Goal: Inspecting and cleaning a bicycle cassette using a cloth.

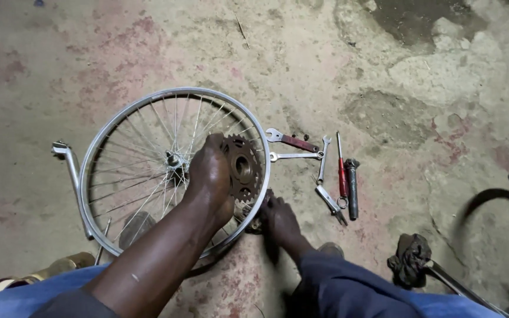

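The rusty sprocket cluster (243, 168) sits right of the hub inside the bicycle wheel (98, 150) lying on the floor (384, 70), the left hand (209, 174) closed on it, the right hand (279, 219) at five o'clock gripping the rim, spanners (293, 141) at three o'clock.

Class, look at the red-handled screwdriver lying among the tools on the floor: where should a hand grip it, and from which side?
Grip the red-handled screwdriver around its red handle, coming from above. It lies flat on the floor, thin shaft pointing away, so the thick handle gives the best hold. Approach from its left, because the dark cylindrical tool lies close along its right.
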